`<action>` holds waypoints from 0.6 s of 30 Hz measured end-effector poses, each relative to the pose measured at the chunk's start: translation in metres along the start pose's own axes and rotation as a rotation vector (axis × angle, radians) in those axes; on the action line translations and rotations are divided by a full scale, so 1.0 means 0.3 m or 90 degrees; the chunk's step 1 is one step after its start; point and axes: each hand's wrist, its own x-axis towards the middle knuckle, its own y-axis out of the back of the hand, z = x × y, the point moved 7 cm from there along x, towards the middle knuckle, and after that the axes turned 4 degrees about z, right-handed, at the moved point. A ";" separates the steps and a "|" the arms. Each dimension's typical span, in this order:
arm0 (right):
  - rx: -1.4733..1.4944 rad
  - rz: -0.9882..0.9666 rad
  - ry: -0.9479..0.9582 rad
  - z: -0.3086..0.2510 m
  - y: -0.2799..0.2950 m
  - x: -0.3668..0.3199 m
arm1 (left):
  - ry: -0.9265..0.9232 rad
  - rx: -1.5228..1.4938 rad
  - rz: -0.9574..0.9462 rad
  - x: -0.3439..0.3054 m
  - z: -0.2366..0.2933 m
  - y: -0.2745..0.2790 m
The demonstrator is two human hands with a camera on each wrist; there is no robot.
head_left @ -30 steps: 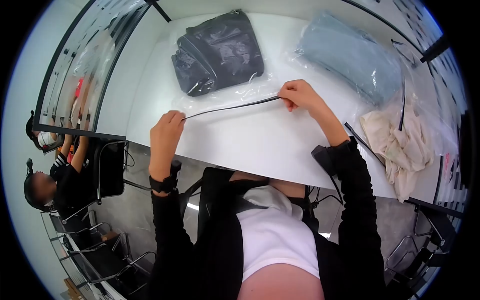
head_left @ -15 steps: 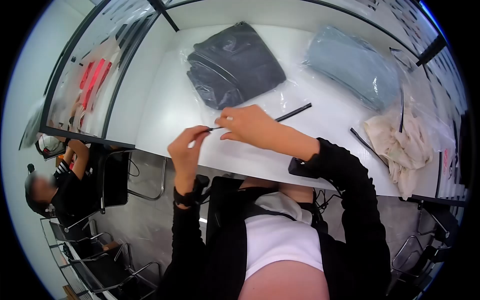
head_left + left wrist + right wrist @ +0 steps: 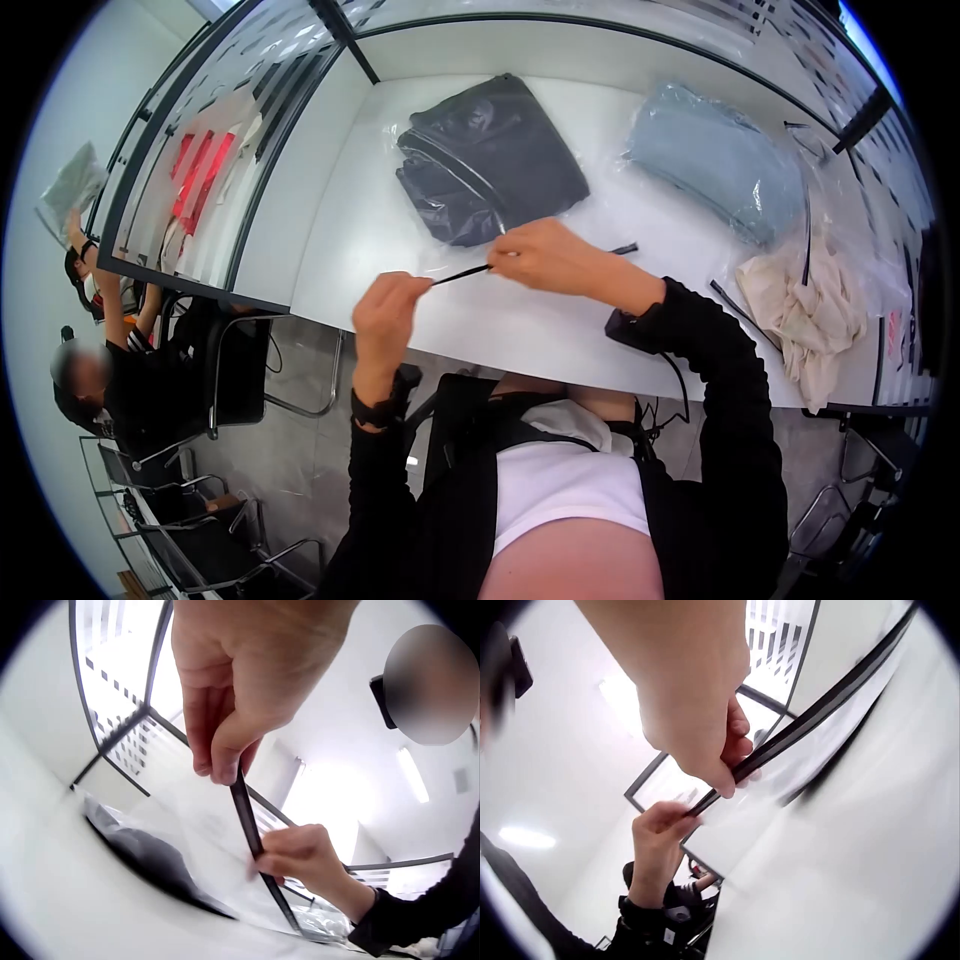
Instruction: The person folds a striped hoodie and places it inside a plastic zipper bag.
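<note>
A thin black strip [image 3: 462, 275] stretches between the two hands above the white table. My left hand [image 3: 385, 318] pinches its left end; in the left wrist view the left hand [image 3: 251, 675] holds the strip [image 3: 246, 811] between thumb and fingertips. The right hand [image 3: 545, 258] pinches it farther along, and the strip's far end sticks out to the right past that hand. In the right wrist view, the strip [image 3: 817, 712] runs through the right hand's [image 3: 697, 712] fingers. Dark folded clothing in clear plastic [image 3: 495, 160] lies just behind the hands.
A light blue bagged garment [image 3: 715, 160] lies at the back right. Cream cloth [image 3: 805, 310] and another black strip [image 3: 742, 312] are at the table's [image 3: 450, 345] right side. Framed partitions border the table. Another person [image 3: 110, 390] is at the left.
From a wide spread, the hands have come close together, the right hand moving left along the strip, then parted slightly. The strip's free end now shows right of the right hand.
</note>
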 end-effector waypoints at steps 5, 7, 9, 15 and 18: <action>-0.145 -0.037 -0.039 0.109 0.146 -0.134 | 0.061 0.060 0.094 0.000 -0.133 0.146; -0.208 -0.059 -0.052 0.130 0.198 -0.176 | 0.064 0.046 0.089 -0.001 -0.163 0.167; -0.208 -0.073 -0.051 0.109 0.211 -0.187 | 0.090 0.029 0.075 -0.004 -0.172 0.162; -0.092 -0.224 -0.121 0.065 0.152 -0.237 | 0.074 0.144 -0.065 -0.039 -0.069 0.119; -0.077 -0.269 -0.077 0.002 0.110 -0.217 | -0.007 0.116 -0.154 -0.105 -0.010 0.031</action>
